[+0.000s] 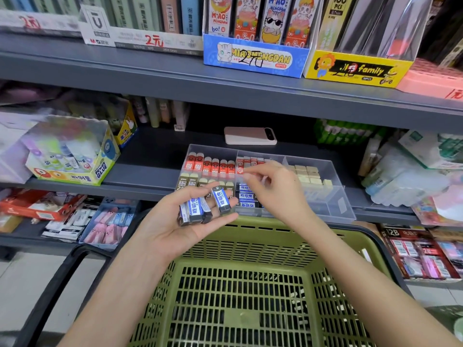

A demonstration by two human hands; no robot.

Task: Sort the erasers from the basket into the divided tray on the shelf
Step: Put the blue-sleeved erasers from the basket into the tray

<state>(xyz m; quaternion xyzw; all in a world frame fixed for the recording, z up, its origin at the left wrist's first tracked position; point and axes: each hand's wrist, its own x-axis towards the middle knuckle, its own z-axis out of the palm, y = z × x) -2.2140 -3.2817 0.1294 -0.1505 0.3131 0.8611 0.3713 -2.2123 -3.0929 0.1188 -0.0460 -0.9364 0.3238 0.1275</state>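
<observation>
- Right hand (pixel 275 194): fingertips smeared by motion; whether they pinch anything cannot be told. It covers part of the middle compartments of the divided tray (pixel 333 196) and several of the blue-sleeved erasers (pixel 246 196) there.
- Stacked erasers (pixel 198 209) on the left hand (pixel 170 226): overlapping, count unclear.
- Basket (pixel 250 249): cut off at 6 o'clock.
- Glue box (pixel 72 156) at 9 o'clock and pale packs (pixel 413 181) at 3 o'clock: blurred.
- Display boxes (pixel 255 56) at 12 o'clock: tops cropped.

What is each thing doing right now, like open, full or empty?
Divided tray, partly filled.
Left hand, palm up, blue-sleeved erasers lying on it.
Right hand, over the tray, grip too blurred to tell.
Green basket, no erasers visible inside.
Phone, lying flat.
</observation>
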